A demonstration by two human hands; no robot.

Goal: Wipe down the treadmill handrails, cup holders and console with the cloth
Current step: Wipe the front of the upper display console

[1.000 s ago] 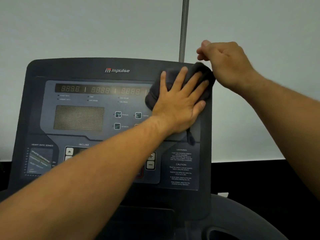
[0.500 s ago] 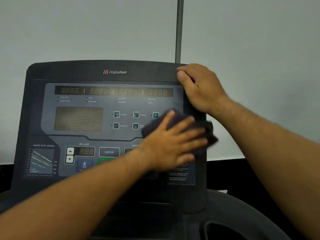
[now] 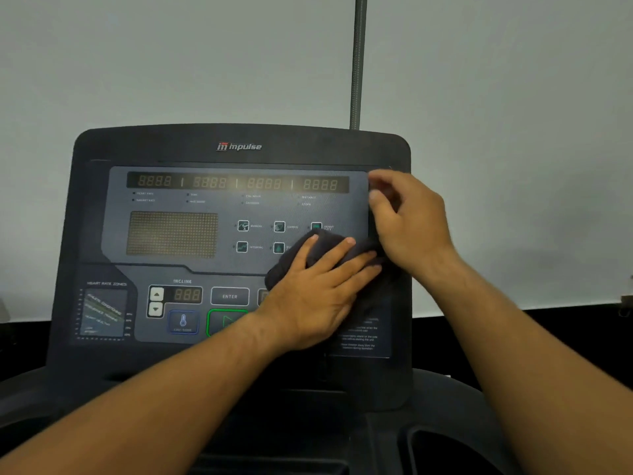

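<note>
**On the console's right half: wiping is mid-way at best**

At the far left of the console, the heart-rate chart and the incline keys lie uncovered, well apart from the cloth. Nothing on their surface shows whether they have been wiped. The number display along the top and the dotted screen below it are just as hard to judge.

Right of centre, the left hand lies flat on the dark cloth. Its fingers are straight and spread, pressing the cloth against the panel just below the mode buttons. The cloth is bunched into a thick pad. Its long axis seems to run from lower left to upper right, the way the fingers point, and its far end reaches the console's right border.

Just above that end, the right hand sits at the console's right edge with its fingers curled. It is blurred, so I cannot tell whether it grips the edge or only hovers there.

At lower right, the rim of a cup holder shows, with no cloth near it. My reading is that the console step is in hand, and the cup holders and handrails are probably still to do. No handrail can be clearly made out.
</note>
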